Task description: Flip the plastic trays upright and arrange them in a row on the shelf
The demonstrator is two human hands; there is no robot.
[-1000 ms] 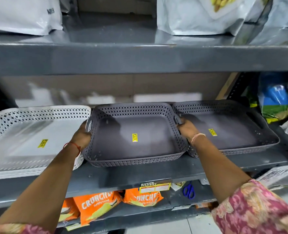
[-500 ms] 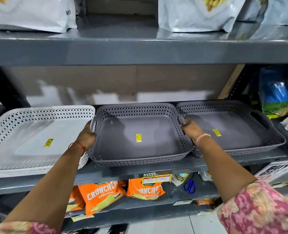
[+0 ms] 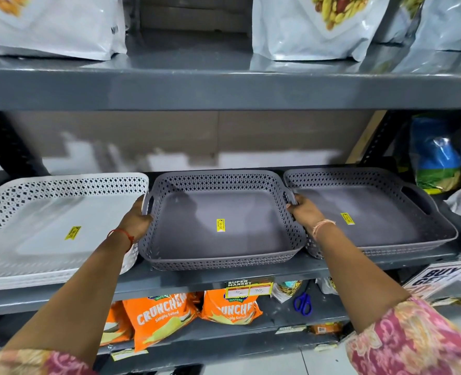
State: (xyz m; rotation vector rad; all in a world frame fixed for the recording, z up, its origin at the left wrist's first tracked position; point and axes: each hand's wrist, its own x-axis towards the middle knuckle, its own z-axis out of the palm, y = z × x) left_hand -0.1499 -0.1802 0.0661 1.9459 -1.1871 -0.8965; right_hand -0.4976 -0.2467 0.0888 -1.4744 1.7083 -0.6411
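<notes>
Grey perforated plastic is gripped at both side handles: the middle grey tray is held by the left hand at its left handle slot and by the right hand at its right handle, both grips closed on the rim. The tray is upright, open side up, yellow price sticker visible on its floor.

Change over the last second: little is seen in the tray itself. It has stayed between its neighbours, and both hands have kept the same holds. The apparent shift is judged to be mostly camera movement, with perhaps a slight seating push toward the back.

Outward: the white tray is just beside it on the left, the right grey tray on the right, rims near or touching; exact contact cannot be told behind the hands. All three sit upright on the middle shelf, front edges roughly in line, though the white one looks set slightly further forward.

Meaning for the task: flipping appears done, and the row is essentially formed. What remains is judged to be final alignment and release. Risk is low; a neighbour could be nudged while the hands are withdrawn from the tight gaps.

Orange crisp packets and blue scissors are stored on the shelf below, not involved.
</notes>
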